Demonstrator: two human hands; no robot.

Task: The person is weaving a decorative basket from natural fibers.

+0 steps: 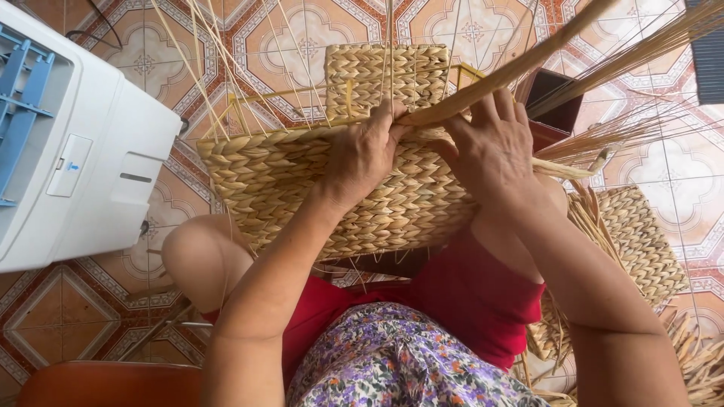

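Note:
A half-woven straw basket (286,177) rests on my lap, its braided wall facing up and thin upright stakes (226,68) fanning away from it. My left hand (362,154) presses on the basket's upper rim, thumb and fingers pinched near the end of a thick tan straw strand (520,68). My right hand (494,151) lies beside it over the same rim, fingers spread on that strand where it meets the weave. The strand runs off toward the upper right. A yellow wire frame (249,98) shows inside the basket.
A white and blue plastic appliance (68,143) stands at the left on the patterned tile floor (294,38). Another woven piece (641,234) and loose straw (701,362) lie at the right. A dark box (554,98) sits behind the basket. A brown seat edge (105,384) is at the bottom left.

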